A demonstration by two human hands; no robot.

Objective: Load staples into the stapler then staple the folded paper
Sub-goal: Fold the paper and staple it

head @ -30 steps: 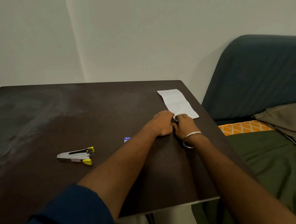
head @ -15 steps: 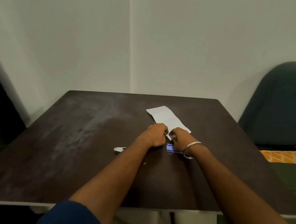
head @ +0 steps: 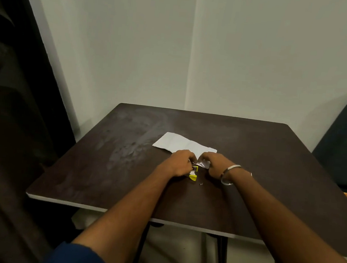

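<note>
My left hand (head: 178, 164) is closed around the small grey stapler with yellow ends (head: 193, 174), low over the dark table (head: 100, 166). My right hand (head: 213, 163), with a metal bangle on the wrist, meets it fingertip to fingertip. It pinches a thin silvery strip that looks like staples (head: 199, 165) at the stapler's top, with something small and white beside it. The folded white paper (head: 180, 142) lies flat just beyond both hands. A tiny loose piece of staples (head: 201, 184) sits on the table below the stapler.
The table's near edge (head: 117, 211) is white. A dark curtain (head: 9, 114) hangs on the left, and a dark blue sofa back (head: 346, 149) stands on the right. White walls meet in a corner behind the table.
The view has swung left. The stapler, lying left of my forearm before, is now in my left hand. The blue staple box seen earlier is out of sight.
</note>
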